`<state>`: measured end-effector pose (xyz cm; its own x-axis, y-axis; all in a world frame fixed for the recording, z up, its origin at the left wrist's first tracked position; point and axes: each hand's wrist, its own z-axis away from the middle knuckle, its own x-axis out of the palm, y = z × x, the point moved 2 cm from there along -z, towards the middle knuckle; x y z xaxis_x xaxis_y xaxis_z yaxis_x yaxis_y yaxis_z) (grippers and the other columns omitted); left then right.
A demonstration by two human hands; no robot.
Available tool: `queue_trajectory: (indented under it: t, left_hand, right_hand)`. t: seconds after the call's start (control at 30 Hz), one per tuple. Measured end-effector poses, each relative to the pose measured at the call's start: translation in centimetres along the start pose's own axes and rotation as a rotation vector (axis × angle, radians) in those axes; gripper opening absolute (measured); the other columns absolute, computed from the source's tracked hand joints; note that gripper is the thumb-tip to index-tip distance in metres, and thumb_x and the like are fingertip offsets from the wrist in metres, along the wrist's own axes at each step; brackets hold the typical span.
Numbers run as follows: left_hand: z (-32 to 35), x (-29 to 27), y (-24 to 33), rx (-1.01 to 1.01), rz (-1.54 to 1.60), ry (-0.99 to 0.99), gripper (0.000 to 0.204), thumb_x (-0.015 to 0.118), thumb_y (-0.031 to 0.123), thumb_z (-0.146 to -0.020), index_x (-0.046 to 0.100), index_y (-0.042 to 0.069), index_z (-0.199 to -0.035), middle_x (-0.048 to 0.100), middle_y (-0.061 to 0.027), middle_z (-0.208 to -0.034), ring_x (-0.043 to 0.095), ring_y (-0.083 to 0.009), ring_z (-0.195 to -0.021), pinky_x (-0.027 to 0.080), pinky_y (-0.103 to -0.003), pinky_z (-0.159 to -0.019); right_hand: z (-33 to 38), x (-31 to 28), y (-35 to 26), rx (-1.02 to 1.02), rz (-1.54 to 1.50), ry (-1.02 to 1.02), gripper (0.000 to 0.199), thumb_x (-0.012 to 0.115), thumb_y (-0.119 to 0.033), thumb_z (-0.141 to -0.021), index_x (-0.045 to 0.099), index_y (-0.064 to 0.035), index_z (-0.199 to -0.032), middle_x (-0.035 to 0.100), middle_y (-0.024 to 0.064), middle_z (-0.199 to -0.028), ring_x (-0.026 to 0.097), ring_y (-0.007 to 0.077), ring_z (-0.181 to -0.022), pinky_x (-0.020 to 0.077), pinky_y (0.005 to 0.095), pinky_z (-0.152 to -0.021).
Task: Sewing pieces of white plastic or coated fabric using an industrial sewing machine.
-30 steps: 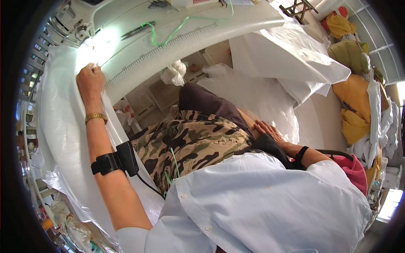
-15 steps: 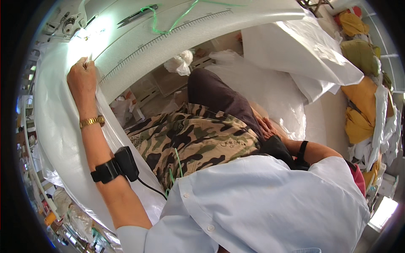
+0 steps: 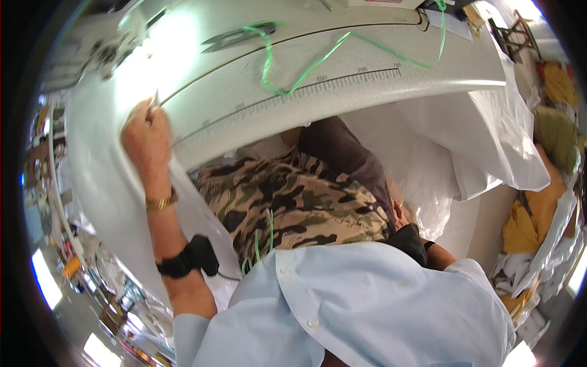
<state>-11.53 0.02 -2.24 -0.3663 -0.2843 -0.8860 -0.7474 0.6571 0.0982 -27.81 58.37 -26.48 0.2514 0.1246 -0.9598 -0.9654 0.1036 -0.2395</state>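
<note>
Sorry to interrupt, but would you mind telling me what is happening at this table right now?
A person in a light blue shirt sits at a white sewing table with a printed ruler along its edge. The left hand is raised to the white fabric at the table's left end, pinching it. The right hand is low by the lap, mostly hidden behind camouflage trousers. Scissors and green cord lie on the table.

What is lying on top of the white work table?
On the table lie a green cord, scissors and white fabric draped over its right edge. The left hand pinches white fabric at its left edge. The far end is out of frame.
</note>
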Motion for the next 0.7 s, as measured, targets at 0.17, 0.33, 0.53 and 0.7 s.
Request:
queue_trajectory:
  t: [0.17,0.33,0.53,0.7]
  left_hand:
    - [-0.3,-0.5,-0.8,-0.001,0.056,0.017,0.027,0.051,0.012,-0.083,0.070,-0.002,-0.096,0.067,-0.0222,-0.084,0.065,-0.0361,-0.077,0.050,-0.044,-0.074]
    - [-1.6,-0.3,-1.4,-0.030,0.087,-0.056,0.022,0.050,0.013,-0.083,0.064,-0.004,-0.081,0.063,-0.0249,-0.083,0.063,-0.0395,-0.077,0.050,-0.046,-0.074]
    - [-1.4,0.4,0.2,0.042,0.230,0.216,0.024,0.051,0.009,-0.086,0.065,-0.007,-0.076,0.065,-0.0279,-0.082,0.066,-0.0385,-0.078,0.053,-0.045,-0.075]
    - [0.5,-3.1,3.2,0.003,0.090,-0.005,0.026,0.047,0.010,-0.093,0.065,-0.006,-0.083,0.064,-0.0275,-0.090,0.066,-0.0397,-0.085,0.053,-0.045,-0.077]
  right_hand:
    - [-2.2,-0.3,1.4,-0.042,-0.054,-0.039,0.057,0.051,-0.037,-0.085,0.049,-0.0100,-0.135,0.045,0.0159,-0.141,0.034,0.0358,-0.135,0.0186,0.0573,-0.111]
    - [-6.2,0.9,2.8,-0.080,-0.037,-0.047,0.054,0.053,-0.035,-0.085,0.051,-0.0099,-0.133,0.048,0.0157,-0.137,0.039,0.0353,-0.131,0.0233,0.0548,-0.109]
    - [-8.2,-0.2,3.7,-0.108,-0.030,-0.051,0.050,0.055,-0.032,-0.086,0.053,-0.0098,-0.130,0.052,0.0155,-0.132,0.044,0.0348,-0.125,0.0290,0.0518,-0.106]
    - [-7.3,-1.2,3.7,-0.145,-0.043,-0.133,0.047,0.056,-0.030,-0.086,0.055,-0.0097,-0.128,0.055,0.0154,-0.128,0.048,0.0343,-0.121,0.0337,0.0493,-0.103]
